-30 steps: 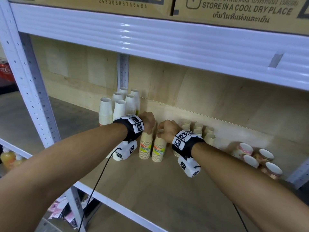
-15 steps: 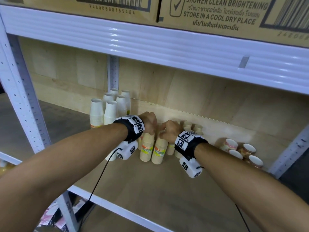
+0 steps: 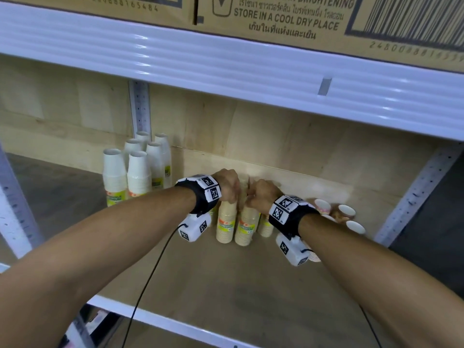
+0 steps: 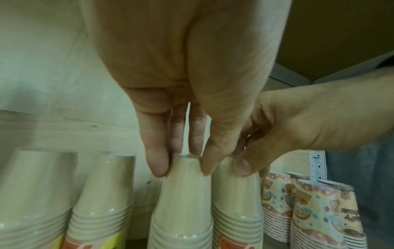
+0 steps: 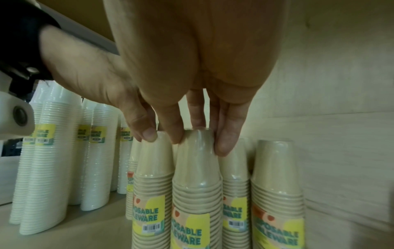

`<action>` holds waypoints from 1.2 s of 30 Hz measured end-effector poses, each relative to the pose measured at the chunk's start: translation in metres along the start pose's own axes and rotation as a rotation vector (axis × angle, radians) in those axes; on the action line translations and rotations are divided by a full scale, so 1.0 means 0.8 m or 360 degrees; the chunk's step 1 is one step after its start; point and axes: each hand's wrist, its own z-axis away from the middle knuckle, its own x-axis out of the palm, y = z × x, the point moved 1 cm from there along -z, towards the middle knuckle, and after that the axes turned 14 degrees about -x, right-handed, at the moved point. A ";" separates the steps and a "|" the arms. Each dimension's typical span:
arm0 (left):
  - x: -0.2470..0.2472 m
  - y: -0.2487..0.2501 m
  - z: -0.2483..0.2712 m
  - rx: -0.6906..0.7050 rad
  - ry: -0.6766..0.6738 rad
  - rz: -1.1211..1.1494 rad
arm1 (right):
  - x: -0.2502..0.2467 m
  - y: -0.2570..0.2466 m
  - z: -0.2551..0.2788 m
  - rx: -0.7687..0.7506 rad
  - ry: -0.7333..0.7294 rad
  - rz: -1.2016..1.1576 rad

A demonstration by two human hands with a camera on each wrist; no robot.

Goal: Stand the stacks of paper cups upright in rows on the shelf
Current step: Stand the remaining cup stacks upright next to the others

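Observation:
Two plastic-wrapped stacks of tan paper cups stand upright side by side in the middle of the wooden shelf (image 3: 251,285). My left hand (image 3: 229,189) pinches the top of the left tan stack (image 3: 226,223), with thumb and fingers (image 4: 156,161) curled round its rim (image 4: 183,193). My right hand (image 3: 259,194) grips the top of the right tan stack (image 3: 247,227), seen close in the right wrist view (image 5: 196,176). The two hands almost touch. More tan stacks (image 5: 277,185) stand just behind and to the right.
Several taller white cup stacks (image 3: 136,169) stand upright at the back left. Patterned cup stacks (image 3: 346,212) stand at the right, near the grey upright post (image 3: 414,194). The upper shelf beam (image 3: 226,66) with cardboard boxes hangs low overhead.
Both hands have slid the two tan stacks to the right, away from the white stacks and closer to the patterned cups. The grips have stayed the same.

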 end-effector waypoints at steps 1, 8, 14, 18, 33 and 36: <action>0.002 0.003 -0.001 -0.0005 0.0000 -0.0003 | -0.001 0.003 0.001 0.0010 -0.0007 0.0007; 0.012 0.019 -0.010 0.0028 0.0025 -0.0013 | 0.004 0.020 -0.004 0.0053 -0.0017 0.0035; 0.016 0.022 -0.018 0.0031 0.0024 0.0008 | 0.007 0.028 -0.007 0.0051 -0.0008 -0.0009; 0.019 0.021 -0.021 0.0060 0.0008 0.0031 | 0.006 0.029 -0.007 0.0046 -0.0019 -0.0013; -0.033 -0.015 -0.024 -0.0019 0.0203 0.0064 | -0.026 -0.010 -0.035 -0.0053 0.0071 -0.0001; -0.050 -0.037 -0.021 -0.0078 0.0238 0.0089 | -0.023 -0.030 -0.052 -0.0129 0.0091 0.0059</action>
